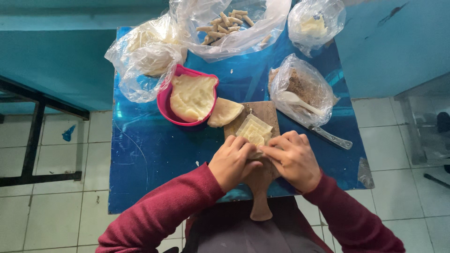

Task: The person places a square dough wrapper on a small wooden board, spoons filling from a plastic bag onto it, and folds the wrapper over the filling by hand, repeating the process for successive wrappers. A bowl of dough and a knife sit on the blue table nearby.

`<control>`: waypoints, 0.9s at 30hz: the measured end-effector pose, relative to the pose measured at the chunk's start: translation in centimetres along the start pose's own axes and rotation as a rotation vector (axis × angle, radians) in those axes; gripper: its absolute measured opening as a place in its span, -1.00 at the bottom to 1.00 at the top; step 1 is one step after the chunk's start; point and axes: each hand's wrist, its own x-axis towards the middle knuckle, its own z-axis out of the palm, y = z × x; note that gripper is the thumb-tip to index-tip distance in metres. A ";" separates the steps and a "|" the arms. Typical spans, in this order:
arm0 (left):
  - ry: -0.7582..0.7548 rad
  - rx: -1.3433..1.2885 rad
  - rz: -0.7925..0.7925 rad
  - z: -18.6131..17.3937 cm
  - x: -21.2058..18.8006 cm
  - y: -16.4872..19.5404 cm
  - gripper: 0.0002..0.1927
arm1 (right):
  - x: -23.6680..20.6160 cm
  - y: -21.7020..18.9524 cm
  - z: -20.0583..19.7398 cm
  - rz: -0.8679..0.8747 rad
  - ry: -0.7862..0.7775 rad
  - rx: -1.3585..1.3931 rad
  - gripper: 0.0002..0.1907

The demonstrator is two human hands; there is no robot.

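1. Blue plastic covers a small table [140,159] set against a teal wall, with a pale tiled floor below.
2. Head view: both hands meet at the near end of a wooden board [267,112], pinching a small piece of dough [256,153] between them.
3. Left hand [232,161] curls in from the left, fingers bent over the dough; right hand [293,159] mirrors it, fingertips pressing the same piece. Both are clenched on it, wrists low, red sleeves angled inward.
4. Cut dough squares [254,130] lie stacked just beyond the hands on the board.
5. Judged from this, even, gentle pressure from both sides would keep the piece from tearing.
6. Farther off: a pink bowl [164,105] of dough, plastic bags [140,56], a knife [330,137] at right.
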 end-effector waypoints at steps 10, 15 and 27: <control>0.035 0.071 -0.120 0.9 0.7 -0.3 -0.92 | 0.9 0.6 1.6 0.192 -0.064 0.076 -0.87; 0.031 -0.066 -0.239 0.8 1.3 -0.4 -0.86 | 1.2 0.9 2.1 0.293 -0.072 0.110 -0.86; 0.043 0.009 -0.143 1.1 0.7 -0.9 -0.87 | 0.8 -0.1 1.7 0.133 0.048 0.045 -0.89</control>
